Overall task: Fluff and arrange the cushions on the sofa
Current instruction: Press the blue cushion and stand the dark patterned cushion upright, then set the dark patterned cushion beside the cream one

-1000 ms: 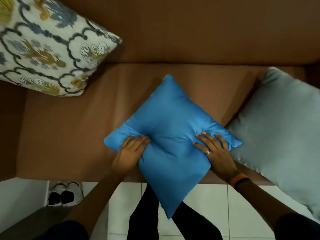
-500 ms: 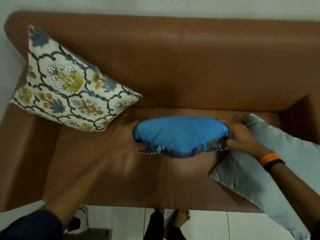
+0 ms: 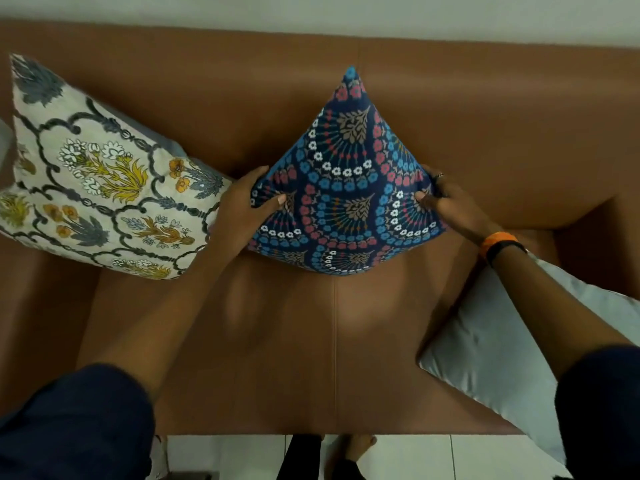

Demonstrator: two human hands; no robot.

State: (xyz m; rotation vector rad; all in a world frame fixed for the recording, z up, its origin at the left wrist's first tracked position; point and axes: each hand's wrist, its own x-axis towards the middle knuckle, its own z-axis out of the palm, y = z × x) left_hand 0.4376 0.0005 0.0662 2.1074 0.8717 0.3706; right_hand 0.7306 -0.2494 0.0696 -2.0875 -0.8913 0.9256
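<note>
A dark blue cushion [image 3: 349,188] with a red, blue and white flower pattern stands on one corner against the backrest of the brown sofa [image 3: 485,133], in its middle. My left hand [image 3: 242,209] grips its left corner and my right hand [image 3: 446,202] grips its right corner. A cream cushion [image 3: 97,181] with yellow and grey flowers leans in the sofa's left corner, close beside my left hand. A plain light grey cushion [image 3: 502,351] lies on the seat at the right, partly under my right forearm.
The sofa's left armrest [image 3: 38,306] and right armrest [image 3: 595,223] bound the seat. White floor tiles [image 3: 415,455] run along the sofa's front edge, where my legs and a bare foot [image 3: 349,448] stand. A pale wall [image 3: 311,12] rises behind the backrest.
The cushion lay flat at the seat's front with its plain blue side up. It has been lifted, turned over and stood on a corner against the backrest, patterned side facing me.
</note>
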